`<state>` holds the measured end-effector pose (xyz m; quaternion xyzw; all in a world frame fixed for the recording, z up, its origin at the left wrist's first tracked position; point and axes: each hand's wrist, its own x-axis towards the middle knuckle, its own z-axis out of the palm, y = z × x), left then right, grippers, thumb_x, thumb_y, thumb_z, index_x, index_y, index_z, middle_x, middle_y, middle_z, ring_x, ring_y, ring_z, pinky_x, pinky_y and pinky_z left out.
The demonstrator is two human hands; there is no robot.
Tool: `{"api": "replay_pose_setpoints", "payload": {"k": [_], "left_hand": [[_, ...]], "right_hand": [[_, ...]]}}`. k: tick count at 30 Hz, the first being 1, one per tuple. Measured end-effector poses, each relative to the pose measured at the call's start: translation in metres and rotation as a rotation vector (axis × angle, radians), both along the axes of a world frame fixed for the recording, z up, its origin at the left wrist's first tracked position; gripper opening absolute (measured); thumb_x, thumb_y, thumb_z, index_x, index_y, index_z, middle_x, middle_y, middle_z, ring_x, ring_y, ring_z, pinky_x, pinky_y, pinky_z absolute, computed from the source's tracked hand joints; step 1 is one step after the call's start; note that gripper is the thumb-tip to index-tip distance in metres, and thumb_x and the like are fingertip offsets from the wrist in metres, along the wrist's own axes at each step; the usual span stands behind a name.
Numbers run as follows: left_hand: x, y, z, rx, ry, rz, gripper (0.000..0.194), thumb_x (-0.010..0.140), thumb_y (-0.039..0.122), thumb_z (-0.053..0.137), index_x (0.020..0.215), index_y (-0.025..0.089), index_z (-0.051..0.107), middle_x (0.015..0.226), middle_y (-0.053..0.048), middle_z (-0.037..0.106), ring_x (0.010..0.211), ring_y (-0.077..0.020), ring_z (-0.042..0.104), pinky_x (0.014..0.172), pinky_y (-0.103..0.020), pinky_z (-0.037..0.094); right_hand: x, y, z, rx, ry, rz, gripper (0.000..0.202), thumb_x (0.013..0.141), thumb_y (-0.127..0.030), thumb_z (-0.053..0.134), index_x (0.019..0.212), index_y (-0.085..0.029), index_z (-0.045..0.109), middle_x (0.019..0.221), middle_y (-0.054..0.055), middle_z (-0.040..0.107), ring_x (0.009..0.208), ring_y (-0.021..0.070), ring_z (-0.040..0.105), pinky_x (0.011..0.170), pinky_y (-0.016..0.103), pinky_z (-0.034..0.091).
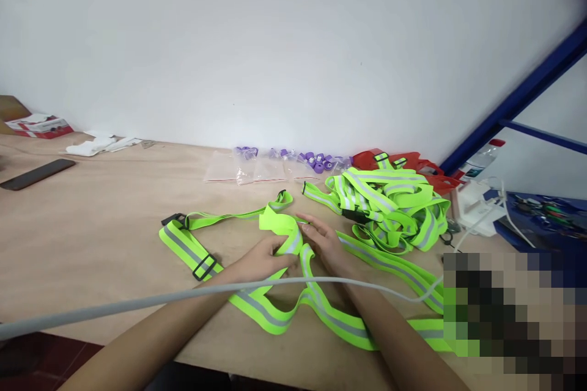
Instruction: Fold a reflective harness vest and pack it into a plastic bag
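Note:
A bright green strap with a grey reflective stripe lies in loops around both hands. My left hand is closed on the strap, whose free end stands up above the fingers. Close beside it on the right, my right hand has its fingers pressed together at the strap; a small thing at its fingertips is too small to name. Black buckles sit on the strap at the left. A tangled pile of the same straps lies behind and right of my right hand.
Purple pieces and clear plastic bags lie along the wall. A red bag, a bottle and a white device stand right. A grey cable crosses over both arms. A phone rests far left.

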<state>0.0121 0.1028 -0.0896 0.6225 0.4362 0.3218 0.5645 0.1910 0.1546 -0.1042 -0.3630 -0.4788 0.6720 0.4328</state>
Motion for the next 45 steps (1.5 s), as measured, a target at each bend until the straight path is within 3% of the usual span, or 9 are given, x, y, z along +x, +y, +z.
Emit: {"api": "replay_pose_setpoints", "payload": {"k": [6, 10, 14, 18, 23, 29, 36, 40, 45], "left_hand": [[-0.007, -0.001, 0.006, -0.006, -0.047, 0.1, 0.031, 0.085, 0.046, 0.062, 0.092, 0.017, 0.069, 0.089, -0.005, 0.07, 0.087, -0.0238, 0.062, 0.076, -0.032, 0.049], [-0.009, -0.002, 0.004, -0.076, -0.173, 0.112, 0.042, 0.083, 0.057, 0.068, 0.089, 0.016, 0.072, 0.087, -0.006, 0.07, 0.083, -0.0221, 0.062, 0.074, -0.031, 0.048], [-0.011, 0.0, 0.0, -0.193, -0.308, 0.079, 0.041, 0.08, 0.053, 0.075, 0.089, 0.013, 0.072, 0.08, -0.005, 0.069, 0.07, -0.0175, 0.061, 0.068, -0.029, 0.047], [-0.009, 0.0, -0.003, -0.292, -0.426, -0.009, 0.04, 0.077, 0.048, 0.078, 0.095, 0.014, 0.071, 0.082, -0.006, 0.07, 0.066, -0.0168, 0.063, 0.066, -0.03, 0.05], [-0.003, -0.007, -0.004, -0.382, -0.403, -0.108, 0.034, 0.078, 0.046, 0.078, 0.087, 0.014, 0.071, 0.076, -0.005, 0.069, 0.063, -0.0177, 0.063, 0.063, -0.032, 0.051], [0.001, -0.011, -0.001, -0.398, -0.388, -0.152, 0.032, 0.072, 0.043, 0.082, 0.084, 0.014, 0.073, 0.076, -0.004, 0.069, 0.063, -0.0165, 0.062, 0.063, -0.031, 0.051], [0.0, -0.011, 0.004, -0.291, -0.318, -0.15, 0.037, 0.078, 0.049, 0.08, 0.084, 0.013, 0.075, 0.076, -0.005, 0.069, 0.071, -0.0168, 0.062, 0.071, -0.029, 0.05], [0.0, -0.01, 0.003, -0.283, -0.337, -0.141, 0.037, 0.077, 0.049, 0.082, 0.086, 0.015, 0.076, 0.076, -0.003, 0.069, 0.071, -0.0158, 0.061, 0.071, -0.028, 0.049], [0.004, -0.006, -0.004, -0.245, -0.394, -0.046, 0.04, 0.078, 0.052, 0.081, 0.083, 0.013, 0.074, 0.074, -0.003, 0.069, 0.064, -0.0118, 0.059, 0.063, -0.023, 0.046]], "right_hand": [[0.003, 0.0, 0.0, 0.06, -0.157, -0.082, 0.03, 0.079, -0.051, 0.074, 0.088, -0.022, 0.075, 0.093, 0.004, 0.075, 0.09, 0.0225, 0.066, 0.081, 0.033, 0.051], [0.005, 0.001, 0.0, 0.008, -0.123, 0.05, 0.034, 0.071, -0.053, 0.079, 0.078, -0.02, 0.075, 0.083, 0.003, 0.074, 0.079, 0.0211, 0.064, 0.075, 0.033, 0.05], [0.004, -0.003, 0.002, -0.108, 0.017, 0.187, 0.031, 0.074, -0.051, 0.08, 0.079, -0.02, 0.074, 0.077, 0.0, 0.071, 0.068, 0.0157, 0.059, 0.068, 0.029, 0.048], [0.004, -0.007, 0.012, -0.142, 0.005, 0.294, 0.038, 0.07, -0.055, 0.082, 0.085, -0.021, 0.075, 0.075, -0.001, 0.069, 0.062, 0.0128, 0.055, 0.06, 0.025, 0.045], [0.001, -0.013, 0.023, -0.063, -0.089, 0.382, 0.041, 0.068, -0.06, 0.08, 0.083, -0.022, 0.075, 0.081, 0.0, 0.072, 0.076, 0.019, 0.064, 0.072, 0.03, 0.051], [0.002, -0.014, 0.017, -0.046, -0.156, 0.475, 0.03, 0.079, -0.05, 0.076, 0.089, -0.021, 0.075, 0.081, -0.001, 0.07, 0.079, 0.0186, 0.064, 0.076, 0.03, 0.05], [0.005, -0.01, 0.007, -0.143, -0.107, 0.492, 0.031, 0.071, -0.044, 0.086, 0.075, -0.019, 0.068, 0.07, -0.002, 0.06, 0.058, 0.011, 0.046, 0.054, 0.025, 0.035], [0.006, -0.01, 0.002, -0.196, -0.065, 0.482, 0.034, 0.072, -0.044, 0.086, 0.072, -0.019, 0.063, 0.064, -0.003, 0.054, 0.055, 0.0094, 0.042, 0.052, 0.024, 0.032], [0.005, -0.007, 0.002, -0.138, -0.038, 0.211, 0.035, 0.07, -0.043, 0.084, 0.074, -0.019, 0.059, 0.068, -0.004, 0.053, 0.059, 0.0104, 0.044, 0.054, 0.024, 0.034]]}}
